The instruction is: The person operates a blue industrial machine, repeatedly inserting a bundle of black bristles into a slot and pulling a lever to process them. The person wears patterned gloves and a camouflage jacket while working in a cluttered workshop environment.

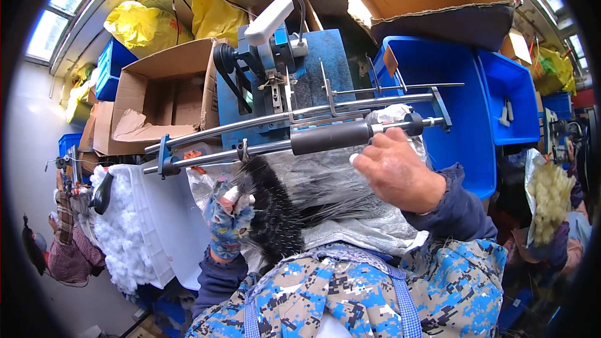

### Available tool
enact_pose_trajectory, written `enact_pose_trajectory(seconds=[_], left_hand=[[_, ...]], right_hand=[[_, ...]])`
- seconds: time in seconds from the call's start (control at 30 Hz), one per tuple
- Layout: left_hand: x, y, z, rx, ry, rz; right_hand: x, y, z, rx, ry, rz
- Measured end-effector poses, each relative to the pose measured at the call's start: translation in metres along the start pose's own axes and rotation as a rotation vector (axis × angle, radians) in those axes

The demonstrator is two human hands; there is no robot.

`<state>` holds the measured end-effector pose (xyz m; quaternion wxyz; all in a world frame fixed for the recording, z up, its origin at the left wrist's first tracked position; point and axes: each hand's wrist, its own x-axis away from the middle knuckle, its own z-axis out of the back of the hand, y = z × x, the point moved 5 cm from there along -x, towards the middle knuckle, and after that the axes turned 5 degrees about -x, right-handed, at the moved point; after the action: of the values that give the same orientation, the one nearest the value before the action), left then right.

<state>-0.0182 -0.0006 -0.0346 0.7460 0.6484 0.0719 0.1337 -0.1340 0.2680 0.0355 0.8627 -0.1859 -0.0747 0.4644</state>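
Note:
My left hand (230, 218), in a patterned blue covering with white wraps on the fingertips, is closed at the left edge of a thick bundle of black bristles (274, 213). Long dark strands fan out from the bundle to the right, over silvery sheeting (350, 225) on my lap. My right hand (399, 172) is curled, knuckles up, at the right end of a dark grey roller (332, 136). A white wrap covers its thumb tip. Whatever its fingers pinch, if anything, is hidden. The roller sits on a metal rod of a blue machine (275, 69).
Two long rods (219, 131) cross in front of me. Left stand an open cardboard box (166, 94) and a white bin (166, 213) beside white fluff (119, 225). Right is a large blue bin (466, 119). Other people work at both sides, one near pale fibres (551, 191).

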Motion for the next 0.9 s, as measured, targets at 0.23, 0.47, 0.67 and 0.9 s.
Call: enact_pose_trajectory(seconds=[0.23, 0.47, 0.67, 0.9], left_hand=[[-0.003, 0.064, -0.036, -0.873, -0.135, -0.761], [-0.002, 0.058, -0.028, -0.818, -0.109, -0.658], [-0.025, 0.022, -0.007, -1.013, -0.171, -0.305], [-0.023, -0.032, -0.001, -1.001, -0.41, 0.065]], right_hand=[[-0.057, -0.063, -0.026, -0.678, 0.478, 0.327], [-0.067, -0.035, -0.005, -1.655, 0.48, 0.039], [-0.044, 0.049, 0.067, -1.256, 0.621, -0.063], [-0.138, 0.07, -0.003, 0.298, 0.292, -0.226]])
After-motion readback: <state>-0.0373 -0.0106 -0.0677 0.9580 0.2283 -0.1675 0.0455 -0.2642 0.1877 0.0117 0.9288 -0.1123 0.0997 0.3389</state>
